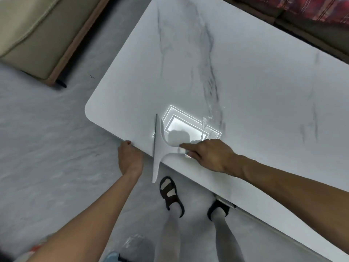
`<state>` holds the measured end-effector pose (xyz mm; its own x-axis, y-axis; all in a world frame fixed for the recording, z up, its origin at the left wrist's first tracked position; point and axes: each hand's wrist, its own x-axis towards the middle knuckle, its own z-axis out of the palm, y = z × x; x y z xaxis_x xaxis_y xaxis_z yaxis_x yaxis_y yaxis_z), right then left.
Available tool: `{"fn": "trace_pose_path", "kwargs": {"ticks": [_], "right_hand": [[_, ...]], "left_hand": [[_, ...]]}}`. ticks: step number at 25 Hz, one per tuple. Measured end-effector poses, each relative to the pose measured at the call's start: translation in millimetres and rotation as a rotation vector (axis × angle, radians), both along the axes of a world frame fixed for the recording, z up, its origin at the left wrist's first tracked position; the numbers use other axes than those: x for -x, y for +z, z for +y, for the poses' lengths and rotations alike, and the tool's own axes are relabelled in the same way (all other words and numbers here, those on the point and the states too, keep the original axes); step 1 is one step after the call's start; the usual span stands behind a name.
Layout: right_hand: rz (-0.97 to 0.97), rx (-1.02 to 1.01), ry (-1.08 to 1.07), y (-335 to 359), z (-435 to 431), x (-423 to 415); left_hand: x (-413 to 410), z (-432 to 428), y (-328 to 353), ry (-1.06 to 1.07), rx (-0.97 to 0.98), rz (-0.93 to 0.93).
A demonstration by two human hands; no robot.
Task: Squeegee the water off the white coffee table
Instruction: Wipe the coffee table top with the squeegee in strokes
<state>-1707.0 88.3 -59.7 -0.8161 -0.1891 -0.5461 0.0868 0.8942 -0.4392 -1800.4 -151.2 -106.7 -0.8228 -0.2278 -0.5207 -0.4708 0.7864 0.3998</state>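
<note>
The white coffee table has grey marble veins and a rounded near-left corner. A white squeegee lies across its near edge, its long blade running along the left side and sticking out past the edge over the floor. My right hand is shut on the squeegee's handle, forefinger stretched along it. Beads and a streak of water glint just right of the blade, beside a bright reflection of a ceiling light. My left hand grips the table's near edge, left of the blade.
A beige sofa with a wooden base stands at the far left on the pale marble floor. Dark furniture with red fabric runs behind the table. My feet in black sandals stand at the near edge.
</note>
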Motion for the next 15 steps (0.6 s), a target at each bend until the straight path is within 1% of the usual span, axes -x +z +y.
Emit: {"fn": "trace_pose_path", "kwargs": {"ticks": [1, 3, 5, 7, 10, 12, 15], "right_hand": [[0.001, 0.030, 0.030, -9.7, -25.1, 17.2], [0.018, 0.067, 0.085, -26.1, -67.2, 52.2], [0.050, 0.083, 0.103, -36.3, -92.5, 74.8], [0.072, 0.089, 0.080, -45.2, -99.3, 81.4], [0.079, 0.080, 0.053, -49.6, -71.9, 56.2], [0.060, 0.051, 0.008, -46.6, -30.1, 21.0], [0.066, -0.050, -0.083, -34.4, 45.3, -38.2]], "left_hand": [[2.2, -8.1, -1.6, 0.066, 0.007, 0.014], [8.0, -29.4, -6.5, 0.092, 0.032, 0.024], [13.4, -49.1, -10.0, 0.063, 0.072, 0.038], [16.1, -60.9, -14.8, 0.002, 0.115, 0.049], [7.2, -57.7, -17.4, -0.154, 0.118, 0.034], [-4.3, -41.9, -15.4, -0.282, 0.065, 0.031], [-20.1, -5.9, -15.6, -0.512, 0.003, 0.040]]}}
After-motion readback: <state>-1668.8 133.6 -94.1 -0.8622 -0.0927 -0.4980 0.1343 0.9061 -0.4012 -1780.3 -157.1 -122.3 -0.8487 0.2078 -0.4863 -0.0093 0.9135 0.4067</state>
